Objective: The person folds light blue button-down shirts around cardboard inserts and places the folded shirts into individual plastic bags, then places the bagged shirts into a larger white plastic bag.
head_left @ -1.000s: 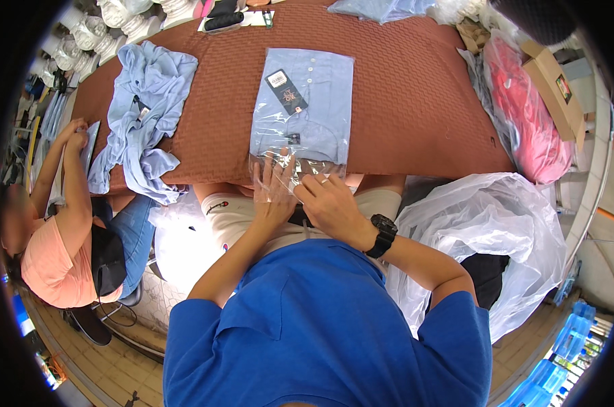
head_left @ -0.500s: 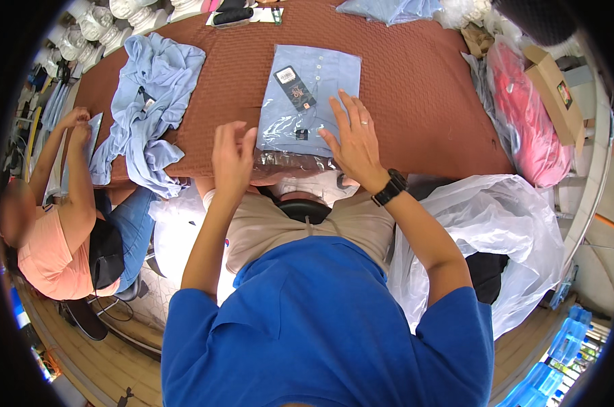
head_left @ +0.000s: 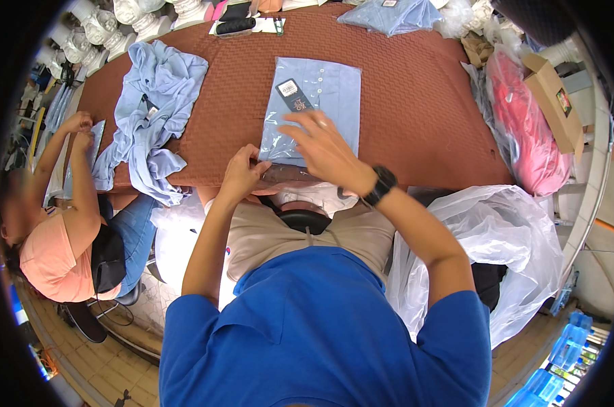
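A folded light-blue shirt in a clear plastic bag lies flat on the brown-covered table in front of me. A dark hang tag sits at an angle on its front. My left hand is at the bag's near left corner, thumb and fingers pinched on the plastic edge. Over the lower middle of the bag is my right hand, fingers stretched out and apart, holding nothing; it hides part of the tag and shirt. Whether it touches the bag I cannot tell.
A loose blue shirt lies crumpled on the table's left, hanging over the edge. Another person sits at the left with both hands raised. More bagged shirts lie at the far edge. A large plastic sack stands at my right.
My left hand has come down to the bag's near left corner and pinched it. My right hand has swung left across the bag, now covering its lower part.
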{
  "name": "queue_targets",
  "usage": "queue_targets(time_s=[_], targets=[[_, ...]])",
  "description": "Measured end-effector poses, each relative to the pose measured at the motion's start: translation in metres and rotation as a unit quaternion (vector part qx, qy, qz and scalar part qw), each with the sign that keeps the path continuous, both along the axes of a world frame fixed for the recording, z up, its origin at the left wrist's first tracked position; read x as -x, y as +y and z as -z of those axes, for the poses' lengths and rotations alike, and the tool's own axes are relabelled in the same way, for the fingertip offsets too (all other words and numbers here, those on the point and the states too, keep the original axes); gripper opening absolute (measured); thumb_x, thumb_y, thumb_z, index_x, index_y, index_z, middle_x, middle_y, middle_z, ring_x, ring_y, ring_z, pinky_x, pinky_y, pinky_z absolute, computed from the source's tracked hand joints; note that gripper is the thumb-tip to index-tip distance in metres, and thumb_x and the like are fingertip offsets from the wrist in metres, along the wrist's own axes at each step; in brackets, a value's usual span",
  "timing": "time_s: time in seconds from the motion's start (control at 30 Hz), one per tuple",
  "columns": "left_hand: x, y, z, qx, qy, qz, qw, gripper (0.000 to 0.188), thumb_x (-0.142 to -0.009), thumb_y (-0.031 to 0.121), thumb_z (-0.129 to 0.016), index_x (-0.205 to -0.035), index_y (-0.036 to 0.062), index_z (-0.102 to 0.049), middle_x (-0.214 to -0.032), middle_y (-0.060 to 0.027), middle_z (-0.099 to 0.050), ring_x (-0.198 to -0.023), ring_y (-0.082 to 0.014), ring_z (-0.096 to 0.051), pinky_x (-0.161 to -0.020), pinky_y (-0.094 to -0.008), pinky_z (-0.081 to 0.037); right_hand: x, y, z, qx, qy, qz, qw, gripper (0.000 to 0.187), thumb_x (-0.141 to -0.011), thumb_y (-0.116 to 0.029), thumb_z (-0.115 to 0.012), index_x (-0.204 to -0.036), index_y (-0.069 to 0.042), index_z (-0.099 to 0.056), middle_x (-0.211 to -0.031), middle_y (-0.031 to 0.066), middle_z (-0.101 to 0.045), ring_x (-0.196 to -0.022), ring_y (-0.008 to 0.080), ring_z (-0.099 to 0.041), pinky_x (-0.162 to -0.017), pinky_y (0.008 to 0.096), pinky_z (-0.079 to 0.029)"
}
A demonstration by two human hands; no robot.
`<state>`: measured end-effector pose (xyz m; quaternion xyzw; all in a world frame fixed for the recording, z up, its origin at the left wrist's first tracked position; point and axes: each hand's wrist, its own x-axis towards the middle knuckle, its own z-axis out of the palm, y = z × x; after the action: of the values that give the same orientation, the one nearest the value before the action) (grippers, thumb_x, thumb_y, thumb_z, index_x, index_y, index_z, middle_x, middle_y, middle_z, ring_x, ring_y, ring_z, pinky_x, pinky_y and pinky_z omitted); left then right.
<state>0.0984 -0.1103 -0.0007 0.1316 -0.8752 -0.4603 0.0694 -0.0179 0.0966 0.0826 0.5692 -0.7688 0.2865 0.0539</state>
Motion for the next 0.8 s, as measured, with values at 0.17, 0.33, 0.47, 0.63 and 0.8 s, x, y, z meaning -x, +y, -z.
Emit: queue_targets(time_s=[0.17, 0.33, 0.47, 0.63, 0.8], targets=[[0.002, 0.004, -0.024, -0.206, 0.013, -0.007, 0.978, 0.019, -0.085, 0.0, -0.072, -0.1, -0.0031, -0.061, -0.083, -0.0082, -0.069, -0.073, -0.0148, -0.064, -0.067, -0.0303, -0.05, 0.04, -0.096, -0.021, -0.299, 0.045, -0.2, 0.932, 0.049, -0.072, -0.006, -0.074, -0.119, -0.011, -0.065, -0.118, 0.0078, -0.066, -0.121, 0.0317, -0.052, -0.1, 0.0429, -0.043], [-0.018, -0.024, -0.066, -0.318, 0.138, -0.037, 0.937, 0.036, -0.094, 0.017, -0.068, -0.124, 0.0002, -0.056, -0.108, -0.0118, -0.069, -0.098, -0.0175, -0.065, -0.087, -0.031, -0.05, 0.066, -0.15, -0.058, -0.452, -0.09, -0.289, 0.839, 0.037, -0.071, -0.022, -0.08, -0.104, -0.006, -0.074, -0.091, 0.0104, -0.074, -0.091, 0.0274, -0.067, -0.08, 0.0385, -0.05], [-0.06, -0.089, -0.043, -0.454, 0.201, 0.05, 0.867, 0.104, -0.08, 0.066, -0.071, -0.153, 0.0047, -0.028, -0.155, -0.0128, -0.037, -0.143, -0.0291, -0.038, -0.118, -0.0445, -0.03, 0.098, -0.137, -0.101, -0.251, -0.194, -0.343, 0.884, 0.03, -0.081, -0.026, -0.079, -0.102, -0.004, -0.074, -0.09, 0.0052, -0.074, -0.085, 0.0155, -0.066, -0.074, 0.0332, -0.05], [-0.033, -0.013, -0.063, -0.361, 0.153, 0.134, 0.91, 0.11, -0.065, 0.021, -0.093, -0.154, 0.0034, -0.029, -0.156, -0.0116, -0.036, -0.144, -0.0256, -0.036, -0.118, -0.041, -0.029, 0.145, -0.089, -0.153, -0.056, -0.268, -0.185, 0.944, 0.028, -0.086, -0.026, -0.078, -0.105, -0.006, -0.073, -0.1, -0.0003, -0.071, -0.092, 0.01, -0.062, -0.083, 0.0276, -0.049], [0.083, -0.003, -0.135, -0.245, 0.339, -0.101, 0.902, 0.042, -0.094, 0.017, -0.07, -0.131, -0.0004, -0.06, -0.124, -0.0089, -0.065, -0.114, -0.0158, -0.059, -0.1, -0.0295, -0.044, 0.191, -0.048, -0.174, 0.063, -0.315, 0.015, 0.947, 0.025, -0.088, -0.021, -0.077, -0.107, -0.006, -0.073, -0.102, 0.0026, -0.071, -0.097, 0.0099, -0.062, -0.088, 0.026, -0.048]])
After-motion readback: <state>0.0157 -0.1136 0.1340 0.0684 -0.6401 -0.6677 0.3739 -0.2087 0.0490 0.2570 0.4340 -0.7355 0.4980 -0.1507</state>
